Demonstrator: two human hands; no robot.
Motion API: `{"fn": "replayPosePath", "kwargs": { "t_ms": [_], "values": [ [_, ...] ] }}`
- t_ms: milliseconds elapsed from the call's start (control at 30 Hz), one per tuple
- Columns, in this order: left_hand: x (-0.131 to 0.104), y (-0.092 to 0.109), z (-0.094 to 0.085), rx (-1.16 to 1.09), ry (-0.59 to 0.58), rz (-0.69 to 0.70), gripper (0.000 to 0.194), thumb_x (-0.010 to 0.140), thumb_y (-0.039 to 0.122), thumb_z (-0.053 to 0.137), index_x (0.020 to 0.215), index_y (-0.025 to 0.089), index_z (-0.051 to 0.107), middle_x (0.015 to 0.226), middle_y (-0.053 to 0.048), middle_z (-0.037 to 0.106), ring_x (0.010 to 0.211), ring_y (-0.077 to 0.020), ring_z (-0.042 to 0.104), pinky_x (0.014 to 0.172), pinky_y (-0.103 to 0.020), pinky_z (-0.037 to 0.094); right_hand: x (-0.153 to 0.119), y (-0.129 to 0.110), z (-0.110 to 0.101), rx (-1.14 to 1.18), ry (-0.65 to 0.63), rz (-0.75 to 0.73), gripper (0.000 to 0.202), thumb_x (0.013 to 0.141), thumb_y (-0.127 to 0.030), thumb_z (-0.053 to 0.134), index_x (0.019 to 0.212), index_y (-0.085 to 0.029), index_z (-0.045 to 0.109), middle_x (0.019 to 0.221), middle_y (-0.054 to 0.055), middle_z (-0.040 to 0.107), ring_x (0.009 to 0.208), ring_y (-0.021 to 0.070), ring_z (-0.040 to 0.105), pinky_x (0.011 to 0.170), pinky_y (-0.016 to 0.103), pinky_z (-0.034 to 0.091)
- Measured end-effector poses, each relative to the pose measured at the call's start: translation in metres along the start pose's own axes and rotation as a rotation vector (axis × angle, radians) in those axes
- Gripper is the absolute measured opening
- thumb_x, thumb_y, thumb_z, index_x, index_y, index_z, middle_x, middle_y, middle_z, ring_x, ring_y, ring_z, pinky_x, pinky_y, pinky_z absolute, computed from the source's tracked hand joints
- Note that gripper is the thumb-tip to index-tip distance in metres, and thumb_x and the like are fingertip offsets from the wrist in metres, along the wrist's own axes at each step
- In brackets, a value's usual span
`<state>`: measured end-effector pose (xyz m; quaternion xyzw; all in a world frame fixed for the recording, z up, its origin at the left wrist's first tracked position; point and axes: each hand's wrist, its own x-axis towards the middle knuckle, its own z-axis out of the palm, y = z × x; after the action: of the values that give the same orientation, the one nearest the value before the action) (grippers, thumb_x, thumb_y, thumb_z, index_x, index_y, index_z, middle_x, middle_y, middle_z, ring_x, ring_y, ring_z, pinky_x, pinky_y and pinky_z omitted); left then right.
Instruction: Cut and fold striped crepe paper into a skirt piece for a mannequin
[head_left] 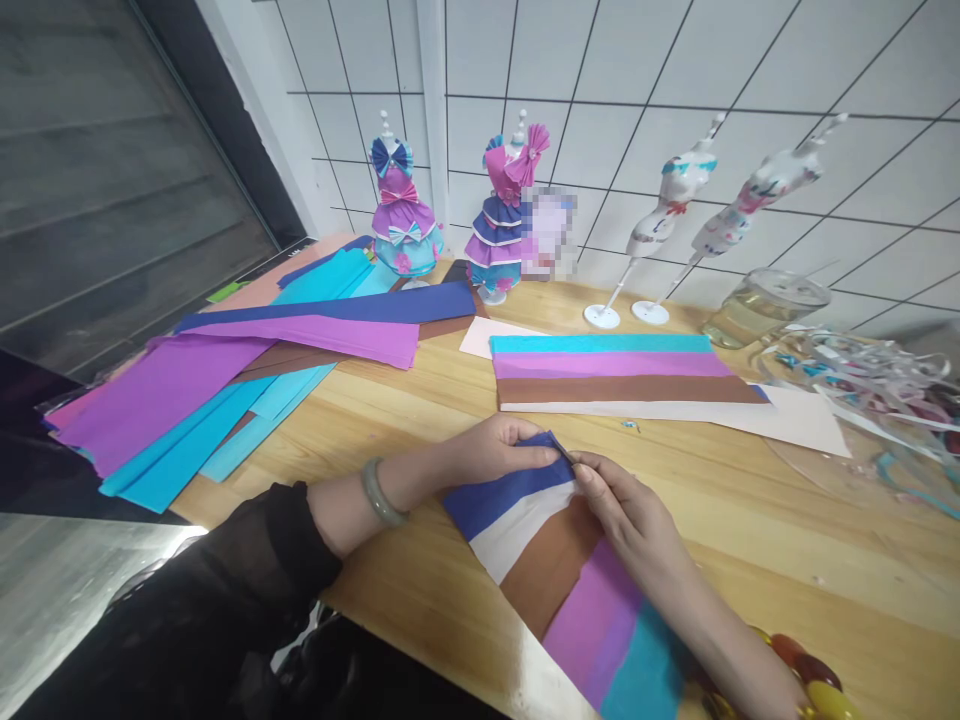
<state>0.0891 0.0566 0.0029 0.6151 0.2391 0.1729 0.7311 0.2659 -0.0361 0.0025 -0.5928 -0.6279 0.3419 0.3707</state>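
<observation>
A striped paper sheet (546,570), with blue, white, brown, purple and teal bands, slants over the front edge of the table. My left hand (499,455) holds its blue end from above, thumb on top. Close beside it, my right hand (611,495) pinches the folded upper corner between thumb and fingers. Behind my hands lies another striped sheet (622,375) in teal, purple, brown and white, on pale paper.
Coloured paper strips (202,390) are piled at the left. Two dressed mini mannequins (405,225) stand by the tiled wall, two bare ones (675,205) lean to their right. A glass jar (765,308) and tangled ribbons (885,375) sit at the right.
</observation>
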Motion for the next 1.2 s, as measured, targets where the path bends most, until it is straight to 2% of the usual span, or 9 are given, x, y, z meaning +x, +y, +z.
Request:
{"fn": "replayPosePath", "kwargs": {
  "t_ms": [400, 600, 833, 967, 1100, 1200],
  "values": [
    [0.003, -0.008, 0.000, 0.000, -0.048, 0.007, 0.031, 0.081, 0.042, 0.061, 0.097, 0.016, 0.068, 0.090, -0.004, 0.068, 0.082, -0.0146, 0.060, 0.079, -0.026, 0.044, -0.001, -0.001, 0.001, 0.014, -0.041, -0.021, 0.036, 0.092, -0.044, 0.042, 0.114, -0.022, 0.061, 0.111, 0.008, 0.066, 0.104, 0.0239, 0.059, 0.089, 0.037, 0.048],
    [0.003, -0.008, 0.001, -0.042, -0.053, -0.018, 0.033, 0.079, 0.043, 0.063, 0.099, 0.016, 0.068, 0.091, -0.004, 0.068, 0.083, -0.0144, 0.060, 0.079, -0.026, 0.044, -0.001, -0.001, 0.003, 0.021, -0.026, -0.011, 0.037, 0.092, -0.045, 0.043, 0.112, -0.021, 0.062, 0.109, 0.007, 0.067, 0.103, 0.0228, 0.060, 0.087, 0.033, 0.049],
    [0.002, -0.004, 0.002, -0.059, -0.079, 0.007, 0.033, 0.080, 0.040, 0.063, 0.102, 0.016, 0.068, 0.101, -0.006, 0.069, 0.092, -0.0158, 0.060, 0.089, -0.029, 0.043, -0.001, -0.007, 0.002, 0.070, -0.017, 0.017, 0.036, 0.091, -0.046, 0.044, 0.108, -0.021, 0.063, 0.107, 0.007, 0.068, 0.101, 0.0221, 0.061, 0.087, 0.032, 0.049],
    [0.001, -0.002, 0.002, -0.040, -0.078, -0.010, 0.031, 0.082, 0.037, 0.062, 0.103, 0.016, 0.068, 0.102, -0.005, 0.068, 0.093, -0.0154, 0.060, 0.086, -0.027, 0.043, 0.000, -0.008, 0.001, 0.081, -0.010, 0.030, 0.035, 0.090, -0.047, 0.045, 0.104, -0.021, 0.064, 0.102, 0.006, 0.069, 0.095, 0.0214, 0.062, 0.083, 0.031, 0.049],
    [0.000, 0.000, 0.001, -0.019, -0.085, 0.002, 0.029, 0.083, 0.036, 0.060, 0.101, 0.015, 0.068, 0.099, -0.005, 0.068, 0.093, -0.0153, 0.060, 0.085, -0.026, 0.043, 0.001, -0.008, 0.000, 0.042, 0.016, 0.048, 0.037, 0.089, -0.049, 0.045, 0.099, -0.021, 0.066, 0.087, 0.005, 0.069, 0.082, 0.0199, 0.064, 0.073, 0.029, 0.051],
    [-0.001, 0.003, 0.001, -0.037, -0.057, -0.020, 0.029, 0.082, 0.038, 0.062, 0.096, 0.013, 0.069, 0.091, -0.005, 0.069, 0.083, -0.0144, 0.061, 0.079, -0.027, 0.045, 0.004, -0.006, -0.008, 0.013, 0.068, 0.069, 0.038, 0.088, -0.051, 0.045, 0.097, -0.021, 0.067, 0.091, 0.005, 0.070, 0.087, 0.0223, 0.064, 0.078, 0.032, 0.051]
  ]
}}
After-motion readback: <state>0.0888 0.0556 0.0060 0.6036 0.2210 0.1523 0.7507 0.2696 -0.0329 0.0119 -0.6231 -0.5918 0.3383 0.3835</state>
